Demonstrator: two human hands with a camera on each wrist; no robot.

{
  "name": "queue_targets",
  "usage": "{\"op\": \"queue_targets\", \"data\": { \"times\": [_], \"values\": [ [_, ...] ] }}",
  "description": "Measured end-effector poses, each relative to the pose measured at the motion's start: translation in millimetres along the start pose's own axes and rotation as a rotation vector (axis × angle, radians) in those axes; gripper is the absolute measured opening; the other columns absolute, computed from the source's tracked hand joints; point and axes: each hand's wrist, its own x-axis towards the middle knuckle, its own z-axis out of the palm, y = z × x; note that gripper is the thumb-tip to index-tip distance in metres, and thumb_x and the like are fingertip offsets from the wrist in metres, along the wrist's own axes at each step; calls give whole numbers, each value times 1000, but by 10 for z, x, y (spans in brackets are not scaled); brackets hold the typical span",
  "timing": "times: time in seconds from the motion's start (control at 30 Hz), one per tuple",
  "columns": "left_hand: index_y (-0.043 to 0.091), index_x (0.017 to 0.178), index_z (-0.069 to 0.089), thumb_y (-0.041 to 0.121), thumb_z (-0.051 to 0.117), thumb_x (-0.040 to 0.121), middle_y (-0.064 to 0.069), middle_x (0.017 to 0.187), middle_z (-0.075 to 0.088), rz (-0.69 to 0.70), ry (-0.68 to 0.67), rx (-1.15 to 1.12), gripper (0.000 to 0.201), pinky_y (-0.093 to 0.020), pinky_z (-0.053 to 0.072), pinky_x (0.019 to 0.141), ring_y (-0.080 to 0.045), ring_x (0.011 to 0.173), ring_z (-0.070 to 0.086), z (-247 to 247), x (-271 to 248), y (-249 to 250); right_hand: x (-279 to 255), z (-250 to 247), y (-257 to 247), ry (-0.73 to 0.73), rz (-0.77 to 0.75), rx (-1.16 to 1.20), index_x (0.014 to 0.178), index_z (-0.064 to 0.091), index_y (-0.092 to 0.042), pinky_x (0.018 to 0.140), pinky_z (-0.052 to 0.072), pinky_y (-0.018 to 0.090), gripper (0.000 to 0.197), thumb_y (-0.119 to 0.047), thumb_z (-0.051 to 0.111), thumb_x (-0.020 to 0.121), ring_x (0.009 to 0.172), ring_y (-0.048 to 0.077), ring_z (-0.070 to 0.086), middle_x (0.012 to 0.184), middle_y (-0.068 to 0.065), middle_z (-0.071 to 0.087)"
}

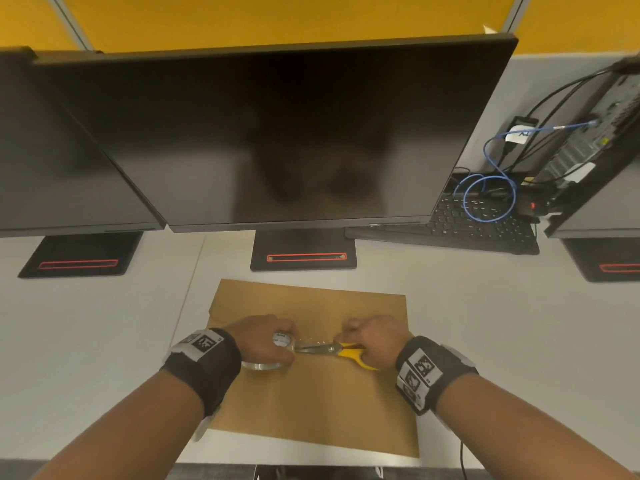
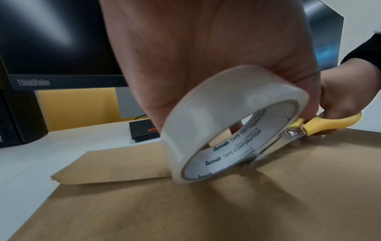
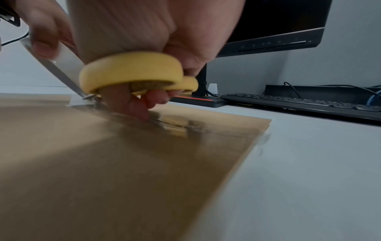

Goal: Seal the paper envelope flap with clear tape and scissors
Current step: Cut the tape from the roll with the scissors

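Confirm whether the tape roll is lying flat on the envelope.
No: the left hand holds the tape roll tilted on its edge on the envelope.

Matt brown paper envelope (image 1: 311, 403); glossy clear tape roll (image 2: 226, 117); shiny metal scissors (image 1: 323, 348).

The head view looks steeply down and forward from above the white desk (image 1: 485, 323), taking in both forearms, the flat brown paper envelope (image 1: 311, 403) and the row of black monitors (image 1: 277, 133) beyond. The left wrist view sits low and very close behind the left hand (image 2: 206, 57), facing across the envelope (image 2: 206, 212) toward the yellow-handled scissors (image 2: 321, 124). The right wrist view lies almost at desk level under the right hand (image 3: 144, 29), facing the other way along the envelope (image 3: 103, 171). All three views share the envelope, the scissors and the roll of clear tape (image 2: 226, 117).
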Motion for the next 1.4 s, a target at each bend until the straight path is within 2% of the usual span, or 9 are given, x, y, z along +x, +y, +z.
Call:
{"op": "queue_targets", "data": {
  "times": [0.13,0.27,0.4,0.63,0.8,0.97,1.13,1.3,1.4],
  "values": [
    [38,121,56,42,65,81,2,118,53,9,-1,1,41,-35,47,94,-20,105,54,15,0,-25,14,-25,-19,-5,-5,-13,137,46,-28,66,32,29,56,-10,48,84,98,33,59,123,4,54],
    [39,119,55,43,64,81,3,116,53,15,1,6,40,-36,47,94,-19,104,54,25,35,-63,7,-14,-8,-10,6,5,137,46,-29,72,42,33,55,-9,46,85,105,32,57,127,3,54],
    [41,118,54,46,63,80,3,116,52,9,-16,3,40,-36,47,94,-20,104,54,27,60,-65,-2,15,-7,-12,24,25,137,46,-30,73,40,32,55,-8,44,87,108,31,56,131,2,53],
    [45,107,55,44,64,75,4,115,56,7,4,-226,34,-36,47,92,-18,103,54,-15,71,-205,6,68,38,51,41,79,134,48,-30,73,41,33,53,-12,48,85,101,34,58,123,4,53],
    [45,101,56,51,62,66,4,106,61,10,58,-442,36,-40,47,93,-23,103,59,-67,65,-251,-82,33,256,240,188,231,134,47,-31,89,41,33,59,-15,54,78,103,30,53,122,3,49],
    [28,115,53,27,66,87,-2,117,54,76,166,-438,31,-26,45,80,-17,98,53,-45,208,-60,-80,-71,514,269,331,294,142,37,-25,98,43,34,68,-19,57,77,111,31,49,126,7,42],
    [35,109,51,34,70,82,0,119,49,128,211,-469,33,-36,49,90,-20,104,52,-29,381,98,-49,-207,699,288,413,293,143,35,-22,95,47,36,61,-7,50,86,111,30,53,132,8,41],
    [36,106,50,34,67,86,-1,122,49,119,241,-536,27,-38,48,93,-24,108,52,16,464,85,-143,-253,903,257,536,170,130,42,-21,83,48,40,51,3,43,86,109,29,54,126,5,53],
    [35,105,52,34,67,84,-1,123,50,124,250,-584,26,-41,48,93,-24,107,52,35,455,59,-199,-171,974,183,550,62,132,43,-25,89,46,38,53,1,42,86,111,27,54,129,4,53]
  ]
}}
